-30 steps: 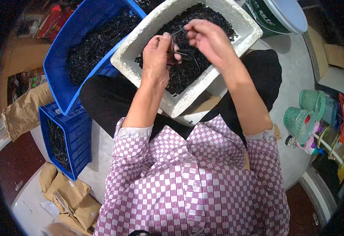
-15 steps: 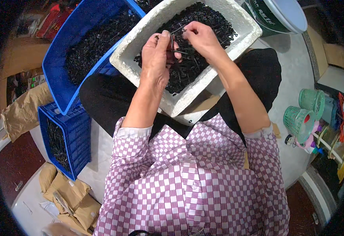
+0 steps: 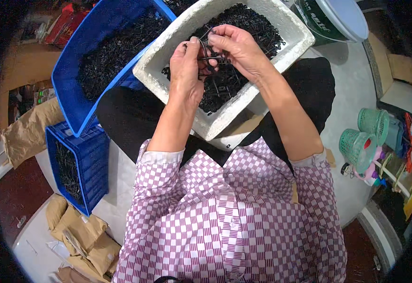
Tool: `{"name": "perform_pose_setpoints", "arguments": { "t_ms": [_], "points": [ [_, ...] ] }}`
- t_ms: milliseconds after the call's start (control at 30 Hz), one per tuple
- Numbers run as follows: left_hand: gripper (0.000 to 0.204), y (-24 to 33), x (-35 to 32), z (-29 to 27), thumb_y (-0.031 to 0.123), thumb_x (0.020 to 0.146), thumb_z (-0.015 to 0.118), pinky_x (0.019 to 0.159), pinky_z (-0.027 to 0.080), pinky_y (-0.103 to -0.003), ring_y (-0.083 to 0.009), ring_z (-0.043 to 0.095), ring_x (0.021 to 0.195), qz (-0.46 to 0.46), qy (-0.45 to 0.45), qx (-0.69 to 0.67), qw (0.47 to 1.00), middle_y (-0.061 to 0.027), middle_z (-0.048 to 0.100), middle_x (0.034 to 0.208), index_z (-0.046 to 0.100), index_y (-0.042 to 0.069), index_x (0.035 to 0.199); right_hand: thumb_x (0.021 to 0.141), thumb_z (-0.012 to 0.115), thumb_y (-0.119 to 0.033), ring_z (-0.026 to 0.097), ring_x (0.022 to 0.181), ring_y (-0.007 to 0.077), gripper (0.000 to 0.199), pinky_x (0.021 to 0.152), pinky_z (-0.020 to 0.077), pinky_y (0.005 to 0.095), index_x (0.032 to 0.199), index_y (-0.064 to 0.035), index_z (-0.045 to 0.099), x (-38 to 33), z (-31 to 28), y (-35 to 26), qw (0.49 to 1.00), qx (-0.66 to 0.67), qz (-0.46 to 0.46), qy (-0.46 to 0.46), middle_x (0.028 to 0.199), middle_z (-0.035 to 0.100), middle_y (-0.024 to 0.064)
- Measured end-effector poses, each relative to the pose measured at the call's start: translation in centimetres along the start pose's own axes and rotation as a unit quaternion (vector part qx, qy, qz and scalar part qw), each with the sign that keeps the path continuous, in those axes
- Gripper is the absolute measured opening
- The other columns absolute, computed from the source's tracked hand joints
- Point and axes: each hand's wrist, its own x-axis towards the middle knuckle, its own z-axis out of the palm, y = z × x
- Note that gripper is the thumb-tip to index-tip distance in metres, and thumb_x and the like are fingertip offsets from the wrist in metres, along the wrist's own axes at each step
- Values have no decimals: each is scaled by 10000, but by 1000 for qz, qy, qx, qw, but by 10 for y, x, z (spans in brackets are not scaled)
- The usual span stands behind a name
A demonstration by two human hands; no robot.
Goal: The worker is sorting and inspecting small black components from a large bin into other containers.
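A white foam box (image 3: pixel 168 56) rests on my lap, filled with small black parts (image 3: pixel 248 23). Both hands are over its middle. My left hand (image 3: pixel 187 70) pinches a small black wire-like part (image 3: pixel 205 49) between thumb and fingers. My right hand (image 3: pixel 236 45) grips the same part from the other side, fingertips touching those of the left. How the part is shaped is hard to make out against the black heap.
A large blue crate (image 3: pixel 74 89) of black parts leans against the foam box on the left. A second blue crate (image 3: pixel 86 162) stands lower left, beside brown paper bags (image 3: pixel 83 236). Green baskets (image 3: pixel 359 144) sit at right, a green bucket (image 3: pixel 328 19) at top right.
Both hands have drawn closer together over the box, and the right hand's fingers have closed onto the part held by the left.
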Motion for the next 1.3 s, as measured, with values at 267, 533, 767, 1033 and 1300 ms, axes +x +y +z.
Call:
{"name": "perform_pose_setpoints", "arguments": {
  "t_ms": [267, 533, 767, 1033, 1300],
  "points": [
    [193, 3, -1, 0, 254, 917, 465, 449, 448, -259, -125, 533, 518, 42, -1, 20, 999, -30, 517, 682, 453, 83, 827, 841, 587, -222, 516, 677, 64, 235, 582, 415, 189, 997, -51, 549, 14, -33, 16, 799, -555, -166, 160, 808, 564, -5],
    [198, 7, 1, -6, 272, 922, 454, 482, 441, -241, -135, 550, 589, -19, 72, -70, 995, -30, 508, 705, 461, 89, 845, 874, 542, -297, 535, 664, 101, 281, 608, 439, 226, 909, -19, 564, -11, 5, -3, 969, -232, -71, 42, 732, 575, 50],
    [220, 3, 3, -4, 314, 905, 484, 521, 447, -241, -131, 539, 640, -71, 46, -120, 989, -20, 510, 742, 486, 94, 892, 891, 527, -211, 520, 648, 101, 196, 615, 451, 248, 888, -17, 556, -4, 15, 8, 881, -367, -241, 177, 711, 569, 60],
    [238, -5, -12, 9, 326, 882, 528, 526, 439, -232, -119, 520, 669, -63, -12, -53, 997, -14, 508, 768, 470, 98, 918, 887, 518, -170, 522, 612, 98, 157, 577, 454, 251, 872, -17, 550, -3, 15, 7, 854, -424, -244, 176, 680, 564, 53],
    [199, -12, -16, 13, 277, 905, 494, 478, 404, -217, -103, 503, 622, 27, 4, -12, 1000, -13, 520, 775, 426, 92, 934, 879, 530, -219, 435, 494, 67, 198, 416, 328, 207, 827, -32, 562, 22, -10, 10, 925, -238, -161, 250, 578, 459, -1]
  ]
}}
